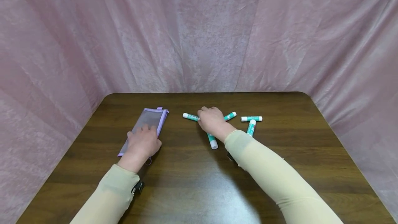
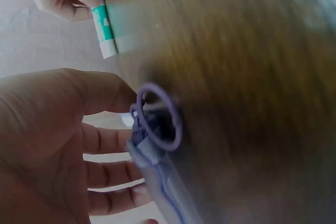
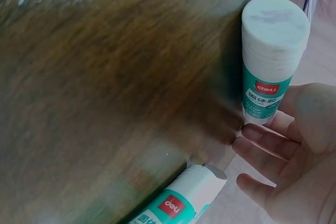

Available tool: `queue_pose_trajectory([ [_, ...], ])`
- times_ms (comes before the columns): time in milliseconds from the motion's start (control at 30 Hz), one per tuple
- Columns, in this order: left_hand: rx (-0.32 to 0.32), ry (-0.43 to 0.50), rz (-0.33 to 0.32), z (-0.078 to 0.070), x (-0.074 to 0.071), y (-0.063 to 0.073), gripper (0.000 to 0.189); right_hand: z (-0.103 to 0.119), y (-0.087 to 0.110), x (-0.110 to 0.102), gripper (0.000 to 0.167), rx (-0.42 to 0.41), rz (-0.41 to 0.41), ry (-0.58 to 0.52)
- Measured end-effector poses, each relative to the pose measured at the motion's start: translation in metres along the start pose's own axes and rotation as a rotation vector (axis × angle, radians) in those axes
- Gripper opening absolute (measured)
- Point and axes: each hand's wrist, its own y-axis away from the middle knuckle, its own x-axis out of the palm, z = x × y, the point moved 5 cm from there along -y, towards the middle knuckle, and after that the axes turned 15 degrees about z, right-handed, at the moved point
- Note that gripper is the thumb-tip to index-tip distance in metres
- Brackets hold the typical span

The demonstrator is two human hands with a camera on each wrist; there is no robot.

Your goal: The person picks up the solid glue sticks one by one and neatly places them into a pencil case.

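Note:
My left hand [image 1: 143, 142] rests on a flat mesh pouch with purple edging [image 1: 145, 117], its fingers extended over it. In the left wrist view, the thumb lies beside a purple ring [image 2: 176, 124] at the pouch's corner. The right hand [image 1: 212, 122] is among the teal-and-white glue sticks at mid-table. Its thumb and a finger pinch one end of the left glue stick [image 2: 104, 27]. Another glue stick [image 3: 270, 61] points toward me below that palm and partly covers the thumb. A further glue stick [image 1: 230, 116] sticks out on the hand's right.
Farther right, one glue stick [image 1: 252, 118] lies crosswise, and another glue stick [image 1: 251, 128] lies just in front of it. The brown wooden table [image 1: 186, 189] has rounded far corners. Behind it hangs a pink curtain [image 1: 199, 37].

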Motion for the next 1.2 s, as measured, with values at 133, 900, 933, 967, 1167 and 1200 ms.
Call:
queue_pose_trajectory([
  [133, -0.013, 0.015, 0.016, 0.004, 0.000, 0.005, 0.047, -0.001, 0.002, -0.001, 0.029, -0.005, 0.004, -0.007],
  [900, 0.140, 0.078, -0.111, -0.012, -0.001, -0.011, 0.018, -0.008, 0.008, -0.006, 0.017, 0.043, -0.058, -0.100],
  [933, 0.145, 0.072, -0.105, -0.013, -0.001, -0.012, 0.017, -0.008, 0.009, -0.008, 0.018, 0.047, -0.067, -0.115],
  [967, 0.153, 0.069, -0.100, -0.014, -0.002, -0.012, 0.016, -0.009, 0.011, -0.010, 0.018, 0.049, -0.078, -0.129],
  [1167, 0.286, 0.056, -0.079, -0.012, 0.001, -0.014, 0.033, -0.016, 0.021, -0.020, 0.023, 0.058, -0.118, -0.196],
  [1200, 0.313, 0.045, -0.089, -0.010, 0.004, -0.016, 0.039, -0.018, 0.023, -0.021, 0.023, 0.060, -0.125, -0.203],
])
